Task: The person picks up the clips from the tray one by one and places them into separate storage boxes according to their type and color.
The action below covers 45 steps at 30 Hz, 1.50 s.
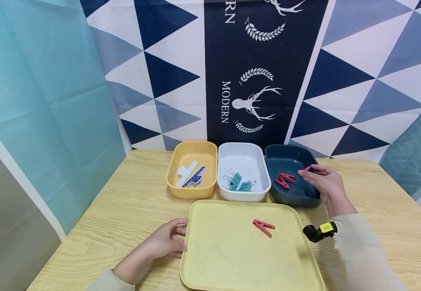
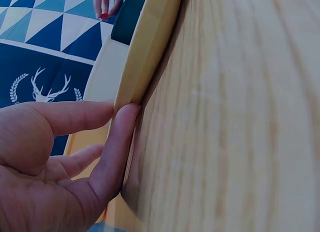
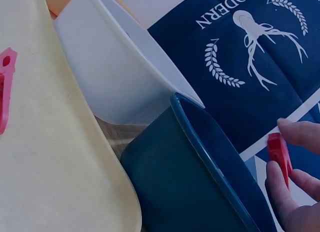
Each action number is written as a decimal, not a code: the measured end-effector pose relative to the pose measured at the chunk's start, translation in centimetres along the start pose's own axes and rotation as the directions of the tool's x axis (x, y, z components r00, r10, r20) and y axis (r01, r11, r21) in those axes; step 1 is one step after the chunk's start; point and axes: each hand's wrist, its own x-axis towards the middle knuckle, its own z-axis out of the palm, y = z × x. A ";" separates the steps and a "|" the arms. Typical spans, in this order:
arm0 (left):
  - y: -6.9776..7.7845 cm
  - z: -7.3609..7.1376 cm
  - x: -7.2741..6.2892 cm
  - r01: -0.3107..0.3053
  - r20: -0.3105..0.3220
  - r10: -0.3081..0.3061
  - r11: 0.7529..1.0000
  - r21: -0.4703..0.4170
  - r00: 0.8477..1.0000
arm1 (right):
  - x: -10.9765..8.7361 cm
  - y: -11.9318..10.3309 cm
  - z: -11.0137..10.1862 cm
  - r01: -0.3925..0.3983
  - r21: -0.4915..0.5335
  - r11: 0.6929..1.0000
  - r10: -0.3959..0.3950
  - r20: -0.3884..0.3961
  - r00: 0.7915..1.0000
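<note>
At the left edge of the yellow tray (image 1: pixel 228 258), my left hand (image 1: pixel 165 239) holds the rim; in the left wrist view its fingertips (image 2: pixel 131 111) meet at the tray's side. My right hand (image 1: pixel 325 186) is over the right end of the dark teal bin (image 1: pixel 294 199), pinching a red clothespin (image 3: pixel 279 153) between thumb and fingers. Inside that bin lie several more red clothespins (image 1: pixel 282 181). One red clothespin (image 1: pixel 264 227) rests on the tray's upper right part.
A white bin (image 1: pixel 245 196) with teal binder clips (image 1: pixel 239 184) stands left of the teal one. Beside it, an orange-yellow bin (image 1: pixel 192 193) holds white and blue wide clips (image 1: pixel 194 176). Patterned cloth (image 1: pixel 174 76) hangs behind the wooden table (image 1: pixel 130 202).
</note>
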 end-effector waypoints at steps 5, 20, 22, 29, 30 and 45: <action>0.0 0.2 0.0 -0.001 -0.001 0.001 1.000 -0.016 1.000 | 0.1 -0.1 -0.2 -0.056 0.119 0.991 0.058 -0.012 0.998; 0.1 0.1 -0.1 -0.005 0.012 0.005 1.000 -0.006 1.000 | -1.3 0.5 -0.6 -0.040 0.278 0.960 0.027 0.048 0.998; 0.1 0.1 -0.1 -0.007 0.013 0.007 1.000 0.000 1.000 | -1.6 0.6 -0.5 -0.030 0.283 0.959 0.010 0.069 0.998; 0.0 0.1 0.0 -0.012 0.004 0.012 1.000 0.001 1.000 | -2.6 1.0 -0.2 0.041 0.270 0.962 -0.076 0.123 0.990; 0.0 0.1 0.0 -0.011 0.002 0.011 1.000 0.000 1.000 | -2.7 1.1 -0.2 0.045 0.264 0.963 -0.081 0.127 0.989; -0.1 0.1 -0.1 -0.016 -0.009 0.016 1.000 0.001 1.000 | -5.0 1.9 1.0 0.109 0.193 0.975 -0.149 0.201 0.968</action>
